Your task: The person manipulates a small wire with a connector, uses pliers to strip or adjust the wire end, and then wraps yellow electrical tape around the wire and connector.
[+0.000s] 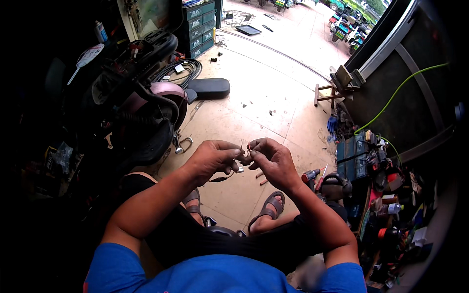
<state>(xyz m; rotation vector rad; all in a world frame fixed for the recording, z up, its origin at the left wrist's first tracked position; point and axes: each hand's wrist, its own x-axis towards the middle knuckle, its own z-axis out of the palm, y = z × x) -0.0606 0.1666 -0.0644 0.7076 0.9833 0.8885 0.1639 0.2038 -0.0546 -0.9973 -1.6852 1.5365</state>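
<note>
Both of my hands are raised in front of me over the floor, fingertips close together. My left hand (213, 157) pinches a thin dark wire (241, 144), its tip sticking up past the thumb. Between the thumb and fingers of my right hand (274, 160) is a thin red wire (249, 146). Whether the two wires touch is too small to tell. Just below the left fingers hang a small white connector (240, 169) and a piece of dark cable (220, 179); the left hand partly hides where they lead.
A scooter with a pink panel (163, 91) stands at the left, a black seat (210, 88) beside it. Stacked dark green batteries (196, 30) rise behind. On the right are a drill (310, 175), a wooden stool (334, 87) and a cluttered bench. Sandalled feet flank the middle.
</note>
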